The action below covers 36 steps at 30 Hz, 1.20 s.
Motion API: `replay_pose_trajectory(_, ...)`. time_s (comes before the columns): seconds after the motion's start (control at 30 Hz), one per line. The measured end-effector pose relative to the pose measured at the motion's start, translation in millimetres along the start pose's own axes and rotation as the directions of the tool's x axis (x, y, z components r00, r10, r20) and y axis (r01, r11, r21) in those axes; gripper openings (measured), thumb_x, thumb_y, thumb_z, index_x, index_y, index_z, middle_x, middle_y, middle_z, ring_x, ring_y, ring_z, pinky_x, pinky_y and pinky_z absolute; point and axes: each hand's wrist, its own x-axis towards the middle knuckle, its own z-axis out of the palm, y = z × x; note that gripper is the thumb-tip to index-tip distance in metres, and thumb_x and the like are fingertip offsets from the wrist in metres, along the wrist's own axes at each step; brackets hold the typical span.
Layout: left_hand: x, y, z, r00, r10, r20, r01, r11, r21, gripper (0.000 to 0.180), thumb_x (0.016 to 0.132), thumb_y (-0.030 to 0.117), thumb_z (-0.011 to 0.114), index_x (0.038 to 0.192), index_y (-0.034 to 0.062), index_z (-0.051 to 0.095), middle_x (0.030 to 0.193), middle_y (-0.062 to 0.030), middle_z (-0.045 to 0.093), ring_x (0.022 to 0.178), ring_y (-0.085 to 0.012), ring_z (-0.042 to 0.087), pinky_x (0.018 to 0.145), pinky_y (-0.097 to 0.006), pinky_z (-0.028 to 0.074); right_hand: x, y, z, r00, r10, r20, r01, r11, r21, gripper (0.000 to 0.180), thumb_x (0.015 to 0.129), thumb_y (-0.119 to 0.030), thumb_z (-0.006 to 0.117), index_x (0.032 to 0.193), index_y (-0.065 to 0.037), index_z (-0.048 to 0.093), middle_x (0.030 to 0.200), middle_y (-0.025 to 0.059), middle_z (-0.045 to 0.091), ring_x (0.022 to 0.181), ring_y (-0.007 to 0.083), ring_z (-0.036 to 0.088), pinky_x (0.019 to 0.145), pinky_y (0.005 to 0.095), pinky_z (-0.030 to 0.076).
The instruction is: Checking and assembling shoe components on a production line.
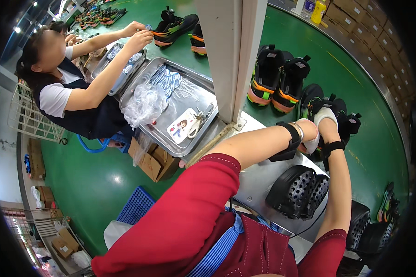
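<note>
Both my hands are at a pair of black sneakers with green and orange trim on the green conveyor belt. My right hand (pixel 327 117), partly covered in white, is closed over the upper of the left-hand sneaker (pixel 312 98). Close beside it is my left hand (pixel 308 135), also partly in white and low by the shoe's near end; its fingers are mostly hidden. The other sneaker (pixel 350 123) is just right of my right hand, partly behind it. Black bands circle both my wrists. Another pair of black sneakers (pixel 282 76) stands farther back on the belt.
Black perforated blocks (pixel 293 191) rest on the metal ledge below my forearms. A white post (pixel 231 55) rises at centre. Left of it, a metal tray (pixel 189 143) holds plastic bags and a card. A co-worker (pixel 83 87) reaches toward a sneaker (pixel 173 28). Cartons (pixel 365 27) line the far right.
</note>
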Motion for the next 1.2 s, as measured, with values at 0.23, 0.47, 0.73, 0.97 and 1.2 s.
replay_pose_trajectory(0.23,-45,16,-31,0.954,-0.172,0.247,0.185,0.982,-0.032,0.036,0.082,0.039,0.060,0.100,0.0110,0.072,0.092,-0.0068,0.071,0.080,-0.0240,0.063,0.078,-0.038,0.050,-45,-32,-43,0.998,-0.069,0.003,0.069,0.992,-0.108,0.027,0.088,-0.017,0.049,0.099,-0.006,0.071,0.102,0.0215,0.067,0.098,0.0363,0.066,0.085,0.0447,0.053)
replay_pose_trajectory(0.47,-67,35,-52,0.936,-0.245,0.253,0.271,0.960,-0.073,0.026,0.081,0.030,0.058,0.088,0.0087,0.071,0.091,-0.0047,0.072,0.081,-0.0223,0.067,0.076,-0.035,0.050,-34,-33,-32,0.994,-0.070,-0.087,0.057,0.988,-0.144,0.023,0.085,-0.016,0.053,0.093,-0.004,0.071,0.093,0.0216,0.069,0.090,0.0363,0.068,0.078,0.0433,0.055)
replay_pose_trajectory(0.73,-69,24,-37,0.997,-0.048,0.066,0.050,0.999,-0.020,0.047,0.083,0.036,0.056,0.113,0.0003,0.065,0.106,-0.0160,0.068,0.086,-0.0316,0.068,0.076,-0.038,0.053,-49,-21,-45,0.998,0.048,-0.028,-0.046,0.997,0.055,0.030,0.088,-0.026,0.052,0.103,-0.007,0.070,0.105,0.0185,0.067,0.100,0.0358,0.065,0.086,0.0423,0.052)
replay_pose_trajectory(0.97,-88,39,-51,0.941,-0.310,0.136,0.313,0.950,0.006,0.040,0.075,0.029,0.059,0.101,0.0006,0.070,0.100,-0.0162,0.070,0.093,-0.0296,0.069,0.077,-0.038,0.053,-181,11,-107,0.977,-0.155,-0.147,0.176,0.974,0.145,0.028,0.090,-0.031,0.052,0.092,-0.007,0.065,0.089,0.0181,0.065,0.086,0.0382,0.062,0.075,0.0447,0.050)
replay_pose_trajectory(1.2,-109,33,-52,0.969,-0.193,-0.154,0.218,0.961,0.168,0.063,0.072,0.060,0.058,0.103,0.0066,0.071,0.097,-0.0175,0.070,0.087,-0.0333,0.068,0.080,-0.037,0.053,-322,105,-43,0.954,0.100,-0.282,-0.065,0.989,0.133,0.019,0.089,-0.026,0.057,0.091,-0.009,0.066,0.084,0.0167,0.065,0.080,0.0361,0.063,0.070,0.0426,0.050)
